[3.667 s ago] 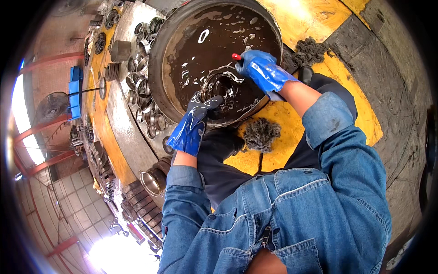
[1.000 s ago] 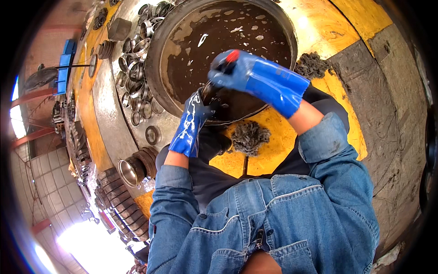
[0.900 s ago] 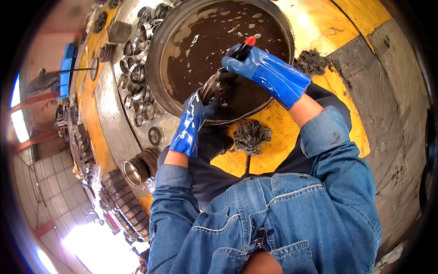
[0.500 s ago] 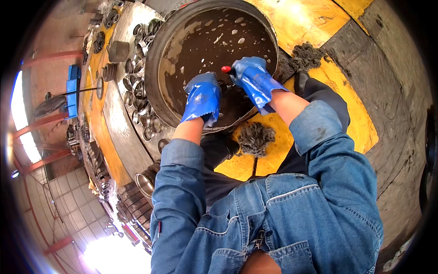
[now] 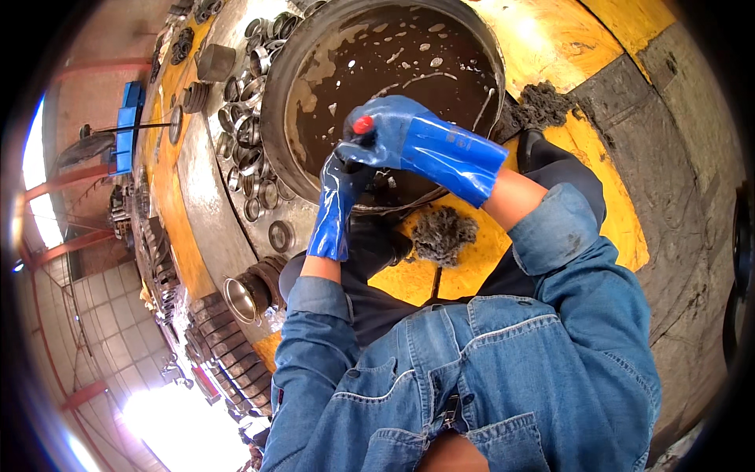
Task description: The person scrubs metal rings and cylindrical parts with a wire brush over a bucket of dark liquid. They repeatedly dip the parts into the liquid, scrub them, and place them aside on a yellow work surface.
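Note:
A wide round metal basin (image 5: 275,126) of dark brown liquid with pale foam flecks lies in front of me. Over its near part my gloved right hand (image 5: 389,130) is closed around a red-tipped handle (image 5: 362,124); the rest of that tool is hidden. My left hand (image 5: 344,177), in a blue glove too, is closed just below the right one, and the two touch or nearly touch. Whatever the left fingers grip is covered by the gloves and dark shadow. Many shiny metal rings (image 5: 248,130) are heaped left of the basin.
A fuzzy grey clump (image 5: 444,236) sits between my legs over yellow flooring (image 5: 613,189). Dark shavings (image 5: 544,104) lie right of the basin. To the left are a single ring (image 5: 281,236), a stack of larger rings (image 5: 245,297) and a grey block (image 5: 215,63).
My right hand has swung left with the red-tipped tool to meet the left hand. The left hand has drawn slightly nearer me. Fresh foam streaks show on the liquid, and the view has shifted slightly.

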The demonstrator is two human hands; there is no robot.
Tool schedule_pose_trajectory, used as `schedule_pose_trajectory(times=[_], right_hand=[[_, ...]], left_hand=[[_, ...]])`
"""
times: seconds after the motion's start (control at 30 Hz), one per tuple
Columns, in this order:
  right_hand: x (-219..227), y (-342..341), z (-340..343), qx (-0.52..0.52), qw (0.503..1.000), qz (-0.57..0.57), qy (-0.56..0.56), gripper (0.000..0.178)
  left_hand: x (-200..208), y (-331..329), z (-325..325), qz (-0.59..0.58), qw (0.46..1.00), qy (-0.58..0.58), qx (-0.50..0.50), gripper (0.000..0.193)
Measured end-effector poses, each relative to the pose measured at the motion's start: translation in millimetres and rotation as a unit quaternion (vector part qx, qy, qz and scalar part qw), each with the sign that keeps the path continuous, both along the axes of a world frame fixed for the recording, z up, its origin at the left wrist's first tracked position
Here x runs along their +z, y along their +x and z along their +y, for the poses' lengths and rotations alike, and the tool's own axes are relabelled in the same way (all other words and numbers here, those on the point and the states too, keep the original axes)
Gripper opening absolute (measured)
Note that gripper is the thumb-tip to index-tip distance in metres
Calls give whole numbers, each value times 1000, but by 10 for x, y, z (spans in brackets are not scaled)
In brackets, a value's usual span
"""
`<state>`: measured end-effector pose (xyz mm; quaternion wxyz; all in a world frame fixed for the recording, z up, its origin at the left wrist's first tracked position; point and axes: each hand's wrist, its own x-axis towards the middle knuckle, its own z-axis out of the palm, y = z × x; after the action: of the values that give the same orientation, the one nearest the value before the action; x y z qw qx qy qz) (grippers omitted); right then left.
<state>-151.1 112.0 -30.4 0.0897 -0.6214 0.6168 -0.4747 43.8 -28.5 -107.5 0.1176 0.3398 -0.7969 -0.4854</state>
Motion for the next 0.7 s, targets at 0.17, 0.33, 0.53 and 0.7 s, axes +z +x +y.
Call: schedule_pose_trajectory(times=[0.17, 0.33, 0.53, 0.7], right_hand=[[-274, -467, 149, -40, 949, -204, 236, 47], [-180, -535, 204, -123, 965, -133, 192, 58], [32, -94, 66, -17, 989, -65, 131, 46], [-364, -556, 203, -127, 953, -165, 222, 39]], left_hand=[[143, -10, 116, -48, 998, -14, 30, 51], [162, 43, 129, -60, 996, -39, 56, 54], [-80, 102, 108, 62, 997, 27, 45, 54], [109, 37, 123, -83, 994, -28, 61, 52]])
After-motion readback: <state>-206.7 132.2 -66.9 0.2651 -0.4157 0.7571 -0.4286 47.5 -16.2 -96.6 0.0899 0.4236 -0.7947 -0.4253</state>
